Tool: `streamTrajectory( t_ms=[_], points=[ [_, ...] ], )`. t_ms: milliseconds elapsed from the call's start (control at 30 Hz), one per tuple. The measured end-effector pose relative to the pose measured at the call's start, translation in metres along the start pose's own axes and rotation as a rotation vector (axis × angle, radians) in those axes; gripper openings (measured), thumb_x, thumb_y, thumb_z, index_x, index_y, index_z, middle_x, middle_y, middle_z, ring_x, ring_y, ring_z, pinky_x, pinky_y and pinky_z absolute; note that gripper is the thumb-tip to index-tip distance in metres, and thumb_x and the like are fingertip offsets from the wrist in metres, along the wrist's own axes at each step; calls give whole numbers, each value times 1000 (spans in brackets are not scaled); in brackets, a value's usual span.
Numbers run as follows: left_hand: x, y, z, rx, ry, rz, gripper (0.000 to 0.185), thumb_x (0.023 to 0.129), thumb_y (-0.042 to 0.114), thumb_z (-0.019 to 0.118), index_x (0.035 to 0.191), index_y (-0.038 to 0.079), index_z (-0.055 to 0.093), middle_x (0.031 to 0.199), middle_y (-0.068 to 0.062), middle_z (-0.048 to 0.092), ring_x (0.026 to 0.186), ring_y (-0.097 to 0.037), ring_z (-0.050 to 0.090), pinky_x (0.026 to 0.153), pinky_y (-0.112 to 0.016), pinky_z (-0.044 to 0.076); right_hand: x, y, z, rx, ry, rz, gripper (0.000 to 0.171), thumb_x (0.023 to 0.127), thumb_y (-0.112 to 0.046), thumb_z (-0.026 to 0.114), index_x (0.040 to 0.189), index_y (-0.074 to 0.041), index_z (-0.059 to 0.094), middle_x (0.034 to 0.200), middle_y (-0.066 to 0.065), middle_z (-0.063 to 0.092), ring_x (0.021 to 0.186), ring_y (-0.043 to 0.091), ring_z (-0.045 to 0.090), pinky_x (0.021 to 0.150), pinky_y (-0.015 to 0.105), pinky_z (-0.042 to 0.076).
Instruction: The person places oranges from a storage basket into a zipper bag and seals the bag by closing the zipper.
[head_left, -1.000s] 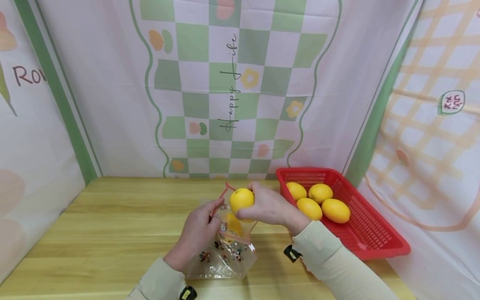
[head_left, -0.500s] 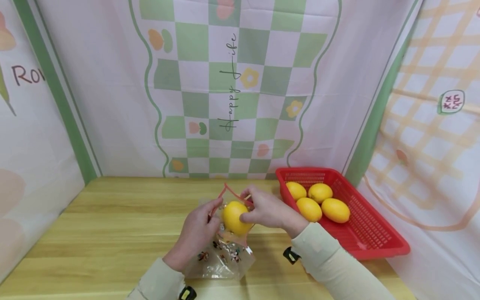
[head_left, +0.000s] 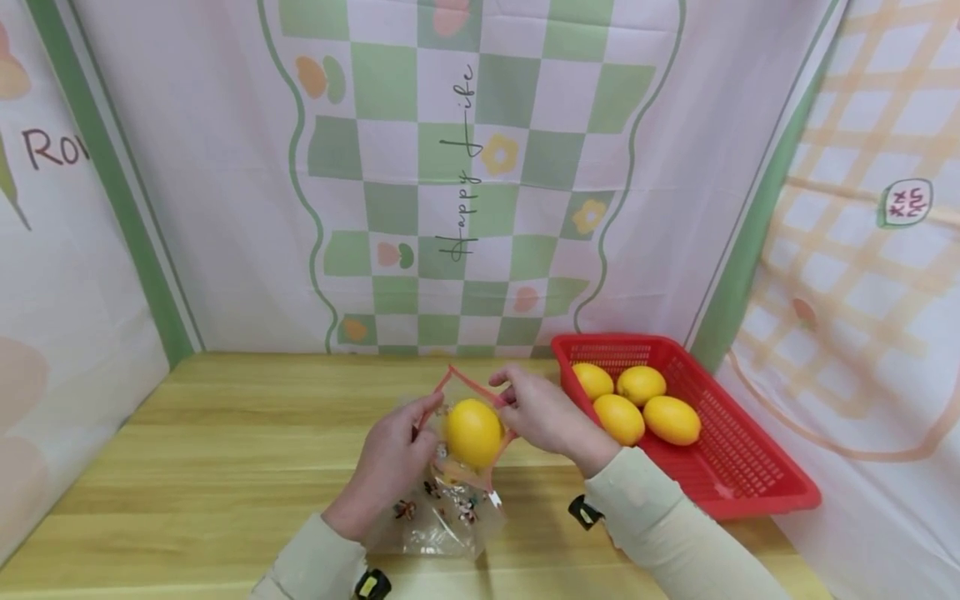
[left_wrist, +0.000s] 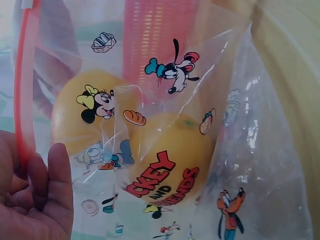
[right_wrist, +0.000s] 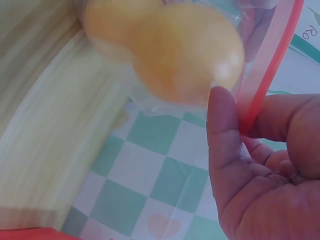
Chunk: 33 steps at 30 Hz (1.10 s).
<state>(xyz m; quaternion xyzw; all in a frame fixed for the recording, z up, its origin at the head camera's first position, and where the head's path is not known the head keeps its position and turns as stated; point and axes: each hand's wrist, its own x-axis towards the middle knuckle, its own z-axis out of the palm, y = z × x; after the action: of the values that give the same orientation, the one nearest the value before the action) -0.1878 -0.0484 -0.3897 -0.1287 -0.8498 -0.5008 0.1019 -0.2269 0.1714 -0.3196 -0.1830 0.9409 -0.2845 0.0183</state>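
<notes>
The clear zip bag point(head_left: 442, 508) stands at the middle of the worktop point(head_left: 210, 450), towards its near edge. Its print shows cartoon characters and the words "MICKEY AND FRIENDS", legible in the left wrist view. The left hand point(head_left: 386, 471) pinches the red zip strip point(left_wrist: 24, 85) on one side of the mouth; the right hand point(head_left: 543, 417) pinches the same strip on the opposite side, thumb and fingers closed on it. A lemon point(head_left: 472, 432) sits in the spread mouth; a second lemon point(left_wrist: 172, 155) lies lower inside the bag. A red basket point(head_left: 750, 475) holding four lemons point(head_left: 637, 404) occupies the right far corner, near the right hand. The backdrop point(head_left: 465, 167) reads "Happy Life". The left half of the worktop is open.
</notes>
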Motion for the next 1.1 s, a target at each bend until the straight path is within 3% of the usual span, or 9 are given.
streamTrajectory(
  t_ms=[300,533,667,767,1100],
  points=[
    [1,10,-10,-17,15,0,54,95,1,55,148,10,59,78,-1,54,49,-6,39,42,-22,35,0,-7,-13,-24,59,-10,40,93,-1,68,132,-4,59,103,9,73,83,16,67,72,31,60],
    [3,18,-16,-42,41,16,57,92,0,54,147,11,60,100,-2,74,47,-7,39,40,-21,34,-2,-13,-25,-9,95,-40,39,94,-1,67,132,-4,59,101,7,73,86,16,67,72,30,59],
    [4,22,-18,-43,43,15,57,92,1,53,148,12,60,73,-2,63,45,-8,39,39,-20,32,-2,-15,-30,14,107,-44,37,94,0,66,130,-5,59,100,9,72,84,17,66,71,30,59],
    [3,25,-19,-49,43,15,56,93,2,53,148,14,60,65,-1,54,44,-8,39,39,-20,32,-2,-15,-34,6,125,-49,37,94,-2,67,130,-5,59,100,9,72,85,18,66,73,31,60],
    [3,35,-24,-55,53,29,58,92,2,53,147,17,61,61,1,50,45,-6,38,39,-20,32,-5,-20,-44,69,126,-14,39,95,-4,65,133,-6,57,109,14,70,84,18,67,71,31,61]
  ],
)
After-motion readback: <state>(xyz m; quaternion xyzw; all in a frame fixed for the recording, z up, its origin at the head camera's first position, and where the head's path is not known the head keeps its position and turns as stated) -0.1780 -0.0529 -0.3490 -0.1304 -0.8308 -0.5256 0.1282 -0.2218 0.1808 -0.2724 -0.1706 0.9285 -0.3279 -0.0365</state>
